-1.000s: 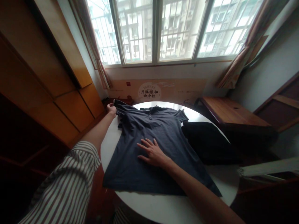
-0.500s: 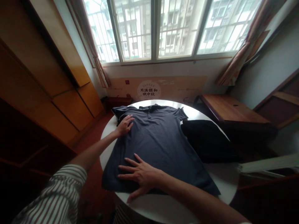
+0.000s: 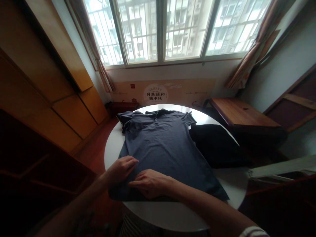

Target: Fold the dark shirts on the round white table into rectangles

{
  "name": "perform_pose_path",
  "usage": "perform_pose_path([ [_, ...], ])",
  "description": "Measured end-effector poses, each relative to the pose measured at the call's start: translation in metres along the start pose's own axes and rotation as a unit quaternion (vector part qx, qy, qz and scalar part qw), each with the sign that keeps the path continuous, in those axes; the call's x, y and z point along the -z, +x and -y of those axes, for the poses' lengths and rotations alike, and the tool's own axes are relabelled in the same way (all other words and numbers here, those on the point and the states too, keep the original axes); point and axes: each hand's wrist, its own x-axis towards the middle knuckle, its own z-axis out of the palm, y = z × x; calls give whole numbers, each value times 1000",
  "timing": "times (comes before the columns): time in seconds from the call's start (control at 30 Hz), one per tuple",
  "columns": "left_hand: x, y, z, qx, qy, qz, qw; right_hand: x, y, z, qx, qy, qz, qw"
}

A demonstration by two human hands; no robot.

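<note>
A dark grey-blue polo shirt (image 3: 168, 148) lies spread out on a round white table (image 3: 112, 144), its collar and buttons at the far side and its hem towards me. My left hand (image 3: 122, 168) is at the shirt's left side edge, fingers drawn together and closed on the cloth. Just right of it and closer to the hem, my right hand (image 3: 153, 183) rests on the shirt with its fingers curled in against the fabric. The right fingertips are partly hidden under the hand.
Folded black cloth (image 3: 217, 146) lies on the table right of the shirt. A wooden desk (image 3: 251, 112) stands beyond to the right, yellow-brown cabinets (image 3: 79, 112) to the left. Behind the table is a barred window (image 3: 182, 29) with curtains. A pale rail-like object (image 3: 281, 169) is at the right.
My left hand has come down the shirt's left side towards me, close to my right hand. My right hand's fingers, spread flat before, are now curled in. The shirt stays spread out.
</note>
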Motion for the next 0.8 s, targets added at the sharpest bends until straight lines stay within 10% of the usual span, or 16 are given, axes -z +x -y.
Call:
perform_pose_path([
  [0.3, 1, -91, -26, -91, 51, 38, 994, 78, -56, 34, -192, -76, -63, 976],
  [0.8, 4, -90, -34, -112, 78, 57, 989, -34, -138, 36, -200, -298, -139, 923],
])
